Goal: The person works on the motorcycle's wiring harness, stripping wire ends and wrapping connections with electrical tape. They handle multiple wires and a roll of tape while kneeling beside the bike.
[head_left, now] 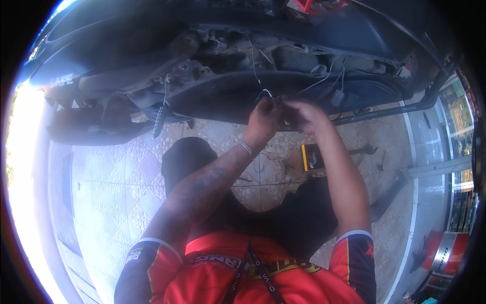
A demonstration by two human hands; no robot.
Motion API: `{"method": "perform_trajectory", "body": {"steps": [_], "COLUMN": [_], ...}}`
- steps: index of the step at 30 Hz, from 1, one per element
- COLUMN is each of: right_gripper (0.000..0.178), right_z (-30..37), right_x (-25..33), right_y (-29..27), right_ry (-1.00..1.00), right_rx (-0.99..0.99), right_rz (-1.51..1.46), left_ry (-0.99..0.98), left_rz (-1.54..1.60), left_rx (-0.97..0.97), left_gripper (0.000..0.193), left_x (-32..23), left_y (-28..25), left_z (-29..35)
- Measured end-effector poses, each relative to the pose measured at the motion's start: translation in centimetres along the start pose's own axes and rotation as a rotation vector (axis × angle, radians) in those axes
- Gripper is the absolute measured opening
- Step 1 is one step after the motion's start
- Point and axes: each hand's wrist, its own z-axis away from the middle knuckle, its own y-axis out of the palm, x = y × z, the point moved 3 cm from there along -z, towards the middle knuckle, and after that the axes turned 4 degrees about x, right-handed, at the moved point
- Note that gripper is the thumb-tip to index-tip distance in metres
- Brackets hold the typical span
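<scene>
My left hand point(264, 120) is closed in a pinch on thin wires point(267, 93), whose white and dark ends stick up past the fingertips. A single pale wire point(252, 54) runs down toward them from the opened side of a dark motor scooter point(212, 97). Close beside it, my right hand point(306, 116) has its fingers bent inward and meeting the left fingertips. What the right fingers pinch is hidden by shadow and blur. To the right of both hands, more loose wires end in a pale connector point(338, 97) against the dark panel.
On the tiled floor point(116, 172) a black and yellow box point(313, 157) lies below my right forearm. A ribbed footpeg point(159, 121) juts from the scooter at left. A red and silver container point(445, 253) and glass-fronted shelves point(458, 109) stand at right.
</scene>
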Motion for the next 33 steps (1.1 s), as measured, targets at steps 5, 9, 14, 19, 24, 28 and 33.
{"method": "perform_trajectory", "body": {"steps": [5, 9, 14, 19, 24, 28, 33], "right_gripper": [0.025, 0.025, 0.035, 0.04, 0.03, 0.029, 0.027], "right_z": [1.0, 2.0, 3.1, 2.2, 0.8, 0.7, 0.6], "right_x": [1.8, 2.9, 3.5, 2.9, 2.4, 2.1, 2.1], "right_y": [0.2, 1.5, 2.7, 3.1, 3.9, 5.2, 6.2], "right_ry": [-0.22, -0.416, -0.538, -0.566, -0.645, -0.784, -0.808], "right_rx": [-0.112, -0.168, -0.178, -0.183, -0.313, -0.353, -0.427], "right_rz": [-0.016, -0.01, 0.457, 0.614, 0.744, 0.891, 1.062], "left_ry": [-0.006, 0.032, -0.064, -0.079, -0.085, -0.068, -0.103], "left_rz": [-0.012, -0.082, -0.019, -0.129, -0.209, -0.236, -0.178], "left_rx": [-0.022, -0.032, -0.06, -0.14, -0.239, -0.247, -0.285], "left_gripper": [0.006, 0.007, 0.006, 0.013, 0.016, 0.027, 0.022], "left_x": [-0.2, -0.8, -0.6, 0.1, 0.9, 0.7, -0.2], "left_y": [-0.1, 0.2, 0.1, -0.6, -1.3, -1.5, -1.4], "left_z": [0.0, -0.2, -0.2, -0.7, -1.6, -1.6, -1.3]}}
